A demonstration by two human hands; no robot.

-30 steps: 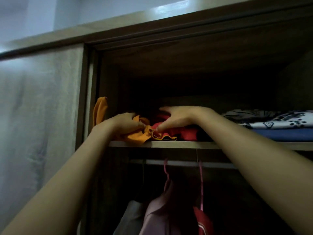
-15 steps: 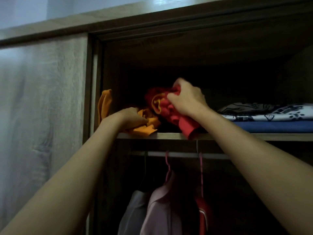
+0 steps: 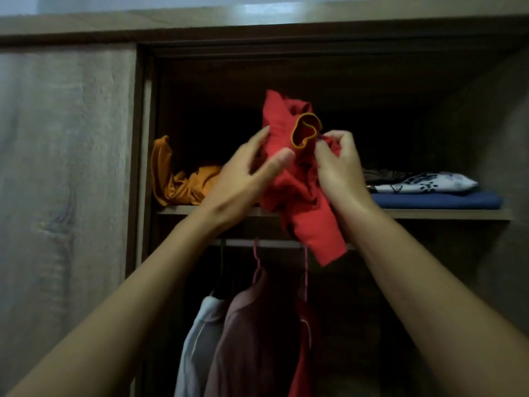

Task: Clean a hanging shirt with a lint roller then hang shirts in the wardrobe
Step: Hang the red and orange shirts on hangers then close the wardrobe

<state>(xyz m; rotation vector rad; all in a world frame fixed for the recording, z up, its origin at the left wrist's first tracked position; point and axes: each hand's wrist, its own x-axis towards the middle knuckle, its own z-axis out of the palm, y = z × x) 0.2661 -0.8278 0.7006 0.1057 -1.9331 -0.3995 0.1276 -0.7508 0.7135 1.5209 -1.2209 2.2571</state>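
- Since half a second ago, you have pulled the red shirt (image 3: 289, 173) up and out from the shelf (image 3: 429, 214); your left hand (image 3: 243, 179) has left the orange garment (image 3: 183, 179) and come across to it.
- Your left hand sits on the bundle's left side, fingers (image 3: 257, 138) nearly straight behind the cloth, thumb pressing the front.
- Between your hands, the shirt hangs crumpled in front of the shelf edge, long axis roughly upright, its tail dangling past the rail (image 3: 274, 243).
- Your right hand (image 3: 340, 170) pinches the fabric near the yellow-trimmed opening (image 3: 305, 133), fingers curled tight.
- Both hands reach equally; you probably spread it next.
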